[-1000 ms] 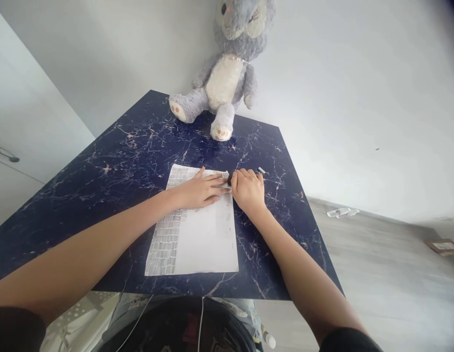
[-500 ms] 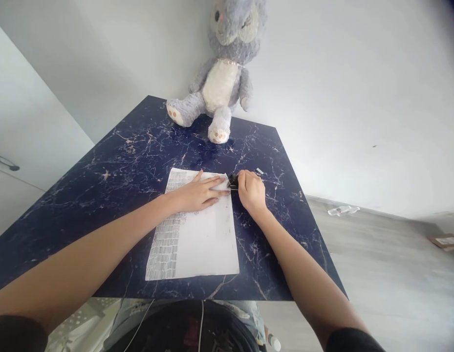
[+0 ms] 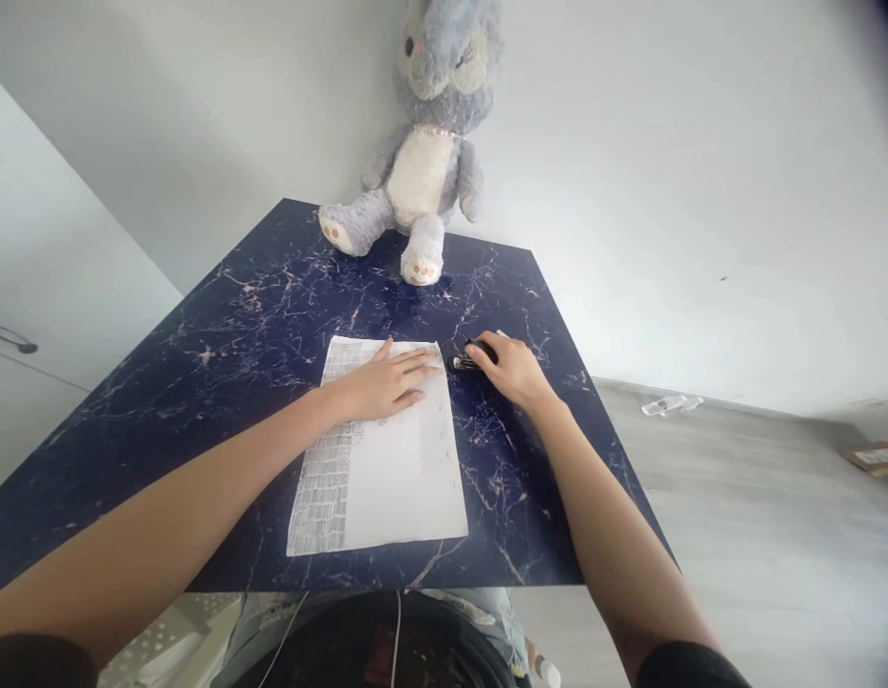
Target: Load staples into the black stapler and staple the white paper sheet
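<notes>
Printed paper (image 3: pixel 407 487) lies flat on the dark blue marbled table, with lines of text down its left side; I cannot tell whether it is one sheet or several. My left hand (image 3: pixel 386 384) rests palm down on its upper part, fingers spread. To the right of the paper's top right corner, my right hand (image 3: pixel 513 368) is closed around a black stapler (image 3: pixel 479 357). The stapler's front end points left and stands slightly apart from the paper's edge. Part of its body is hidden under my fingers.
A large grey plush toy (image 3: pixel 422 182) sits at the table's (image 3: pixel 257 315) far end against the wall. Behind my right hand a small white piece (image 3: pixel 502 333) partly shows. On the floor to the right lie a clear plastic item (image 3: pixel 671 406) and a brown box (image 3: pixel 877 459).
My right hand has drawn the stapler back to the right, off the paper's corner. My left hand stays on the paper. The view has shifted slightly.
</notes>
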The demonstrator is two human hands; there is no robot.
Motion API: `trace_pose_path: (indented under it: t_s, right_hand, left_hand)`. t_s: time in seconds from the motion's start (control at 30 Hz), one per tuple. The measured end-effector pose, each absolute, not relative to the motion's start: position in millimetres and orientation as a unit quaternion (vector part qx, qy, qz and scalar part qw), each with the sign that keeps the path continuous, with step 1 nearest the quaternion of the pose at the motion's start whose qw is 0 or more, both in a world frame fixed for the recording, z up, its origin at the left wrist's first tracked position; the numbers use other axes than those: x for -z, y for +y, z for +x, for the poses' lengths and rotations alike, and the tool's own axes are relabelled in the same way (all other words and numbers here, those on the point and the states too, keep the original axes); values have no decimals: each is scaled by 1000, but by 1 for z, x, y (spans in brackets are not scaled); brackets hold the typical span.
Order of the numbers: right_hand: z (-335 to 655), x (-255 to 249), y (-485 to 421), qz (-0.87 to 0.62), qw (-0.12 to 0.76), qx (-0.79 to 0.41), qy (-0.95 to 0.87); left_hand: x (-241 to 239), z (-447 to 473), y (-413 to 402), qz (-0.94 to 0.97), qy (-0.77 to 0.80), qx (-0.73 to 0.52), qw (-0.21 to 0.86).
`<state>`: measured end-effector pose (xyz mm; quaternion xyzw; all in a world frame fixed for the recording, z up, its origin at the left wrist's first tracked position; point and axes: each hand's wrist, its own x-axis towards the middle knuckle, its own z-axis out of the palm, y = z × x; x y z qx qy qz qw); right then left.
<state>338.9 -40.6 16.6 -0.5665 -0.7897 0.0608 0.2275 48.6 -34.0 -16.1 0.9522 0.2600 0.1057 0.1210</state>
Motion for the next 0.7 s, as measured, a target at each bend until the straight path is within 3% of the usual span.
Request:
trace_pose_path:
  t_s: [0.13, 0.27, 0.4, 0.53, 0.7]
  right_hand:
    - [371, -11, -31, -491, 224, -142, -830]
    - [373, -9, -31, -546, 289, -138, -774]
    - [322, -22, -55, -572, 377, -159, -711]
    - [252, -19, -84, -477, 350, -255, -765]
    - [223, -3, -94, -457, 310, -278, -786]
  left_hand:
    - [17, 49, -34, 952, 264, -99, 117]
    - [12, 48, -33, 941, 267, -148, 143]
    - [1, 40, -25, 838, 353, -375, 180]
    - [3, 23, -8, 668, 471, -550, 173]
    - [18, 10, 15, 504, 505, -640, 283]
